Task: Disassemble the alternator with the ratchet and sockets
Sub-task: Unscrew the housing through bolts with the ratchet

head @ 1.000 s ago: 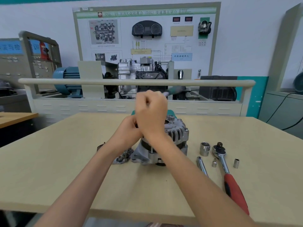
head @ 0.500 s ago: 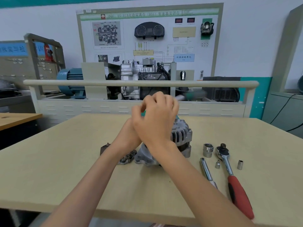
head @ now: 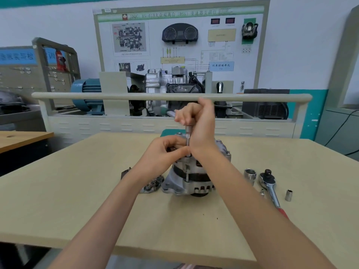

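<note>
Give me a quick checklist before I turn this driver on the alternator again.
1. Right hand grips the driver at its top: ok.
2. Left hand pinches the shaft low down to steady it: ok.
3. Driver upright over the alternator: ok.
4. Tip seated on the bolt: cannot tell, the hands hide it.
5. Alternator resting flat on the table: ok.
6. Ratchet and large socket lying nearby on the right: ok.

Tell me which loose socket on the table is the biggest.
The large socket, standing just left of the ratchet head. It is far wider than the tiny socket below it and the small socket right of the ratchet.
</note>
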Motion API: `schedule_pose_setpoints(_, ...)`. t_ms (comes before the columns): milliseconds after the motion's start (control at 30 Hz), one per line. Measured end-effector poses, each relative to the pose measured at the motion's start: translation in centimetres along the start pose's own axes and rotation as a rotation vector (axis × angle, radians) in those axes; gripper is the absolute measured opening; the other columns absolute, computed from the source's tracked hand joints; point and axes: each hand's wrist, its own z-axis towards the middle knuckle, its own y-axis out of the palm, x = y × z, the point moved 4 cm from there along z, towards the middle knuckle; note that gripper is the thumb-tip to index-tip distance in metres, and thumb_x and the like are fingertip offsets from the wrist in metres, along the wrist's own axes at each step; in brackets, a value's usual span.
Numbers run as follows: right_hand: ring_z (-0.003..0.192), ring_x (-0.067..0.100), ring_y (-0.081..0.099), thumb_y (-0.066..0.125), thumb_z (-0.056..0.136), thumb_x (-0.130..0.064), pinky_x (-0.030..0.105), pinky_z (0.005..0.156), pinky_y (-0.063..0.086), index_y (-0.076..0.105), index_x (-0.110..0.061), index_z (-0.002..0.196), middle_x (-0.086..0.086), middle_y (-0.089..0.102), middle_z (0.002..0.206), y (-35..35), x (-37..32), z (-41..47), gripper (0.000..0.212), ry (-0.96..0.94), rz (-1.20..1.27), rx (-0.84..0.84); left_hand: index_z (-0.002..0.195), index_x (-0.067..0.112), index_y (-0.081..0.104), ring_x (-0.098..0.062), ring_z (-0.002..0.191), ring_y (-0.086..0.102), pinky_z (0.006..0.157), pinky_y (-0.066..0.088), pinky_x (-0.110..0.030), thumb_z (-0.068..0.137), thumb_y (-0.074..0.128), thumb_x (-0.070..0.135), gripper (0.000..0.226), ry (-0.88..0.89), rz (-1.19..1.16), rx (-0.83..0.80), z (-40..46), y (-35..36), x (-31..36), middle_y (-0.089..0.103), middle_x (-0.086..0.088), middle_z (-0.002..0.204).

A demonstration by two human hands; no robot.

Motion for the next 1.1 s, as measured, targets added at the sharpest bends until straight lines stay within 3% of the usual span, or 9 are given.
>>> schedule_pose_setpoints(133,0.07,0.02,0.043,0.042,0.077,-0.02,0.032,0.081,0.037,0.053,-0.007,0.062,0.004,0.049,0.065,1.4,0.2,-3.5,0.023,-0.666,-1.234,0.228,0.085,-0.003,0.062,-0.018,0.075,0.055,0.063,0.048,-0.041,0.086,0.052,-0.01,0.012,0.039,0.101,0.04,0.1,-0.3,0.4,0.065,-0.025,0.084)
schedule_pose_setpoints(200,0.074,0.022,0.044,0.043,0.075,-0.02,0.034,0.087,0.035,0.057,-0.007,0.063,0.005,0.052,0.069,1.9,0.4,-3.8,0.022,-0.68,-1.367,0.32,0.083,0.006,0.059,-0.012,0.073,0.053,0.062,0.049,-0.037,0.088,0.051,-0.009,0.018,0.051,0.143,0.047,0.1,-0.3,0.5,0.063,-0.017,0.081)
schedule_pose_setpoints(333,0.048,0.016,0.037,0.039,0.08,-0.022,0.027,0.069,0.035,0.038,-0.009,0.041,0.004,0.037,0.042,1.3,-0.6,-1.3,0.042,-0.324,-0.642,0.173,0.079,0.005,0.063,-0.007,0.06,0.055,0.059,0.046,-0.02,0.084,0.054,-0.007,0.016,-0.003,0.056,0.012,-0.1,-0.1,0.0,0.064,-0.002,0.067)
schedule_pose_setpoints(433,0.043,0.016,0.036,0.022,0.095,-0.03,0.026,0.068,0.042,0.035,-0.016,0.032,0.001,0.034,0.036,-0.2,-0.2,0.5,0.066,0.074,0.071,0.026,0.094,0.011,0.07,-0.018,0.083,0.067,0.079,0.055,-0.025,0.087,0.063,0.008,0.01,0.007,-0.012,-0.013,-0.1,0.2,-0.3,0.072,-0.007,0.089)
schedule_pose_setpoints(533,0.046,0.018,0.039,0.014,0.098,-0.032,0.027,0.073,0.047,0.037,-0.017,0.033,-0.001,0.035,0.036,-0.5,-0.1,0.6,0.071,0.133,0.189,-0.052,0.091,0.011,0.069,-0.017,0.081,0.066,0.078,0.055,-0.027,0.086,0.065,0.008,0.007,0.023,0.006,-0.001,-0.1,0.2,-0.1,0.071,-0.01,0.089)
schedule_pose_setpoints(667,0.064,0.016,0.045,0.032,0.087,-0.025,0.03,0.074,0.038,0.05,-0.011,0.059,0.0,0.049,0.06,0.9,-0.5,-2.7,0.036,-0.49,-0.901,0.051,0.076,0.014,0.061,0.004,0.058,0.054,0.055,0.043,-0.012,0.084,0.054,-0.009,0.026,0.046,0.078,-0.012,-0.4,0.0,0.4,0.062,0.011,0.063)
schedule_pose_setpoints(767,0.081,0.025,0.046,0.036,0.081,-0.03,0.037,0.093,0.033,0.058,-0.008,0.076,0.006,0.053,0.08,1.5,0.2,-4.0,0.032,-0.61,-1.558,0.281,0.077,0.02,0.058,0.005,0.062,0.054,0.054,0.042,-0.01,0.088,0.052,-0.006,0.03,0.083,0.151,0.047,-0.2,-0.1,0.9,0.06,0.011,0.069)
schedule_pose_setpoints(967,0.049,0.017,0.034,0.038,0.084,-0.023,0.031,0.061,0.033,0.034,-0.009,0.04,0.003,0.034,0.042,0.6,-1.0,-0.4,0.046,-0.191,-0.564,0.087,0.08,0.016,0.067,-0.007,0.067,0.062,0.062,0.05,-0.018,0.084,0.062,0.002,0.016,0.007,0.074,0.004,-0.1,0.1,0.0,0.07,0.0,0.072)
schedule_pose_setpoints(1100,0.042,0.016,0.038,0.026,0.094,-0.019,0.028,0.075,0.045,0.035,-0.019,0.032,-0.001,0.032,0.034,-0.5,-0.2,0.9,0.063,0.19,0.233,-0.016,0.087,0.016,0.071,-0.016,0.08,0.067,0.078,0.054,-0.026,0.084,0.068,0.01,0.007,0.002,0.007,0.008,0.1,0.3,-0.3,0.072,-0.012,0.088)
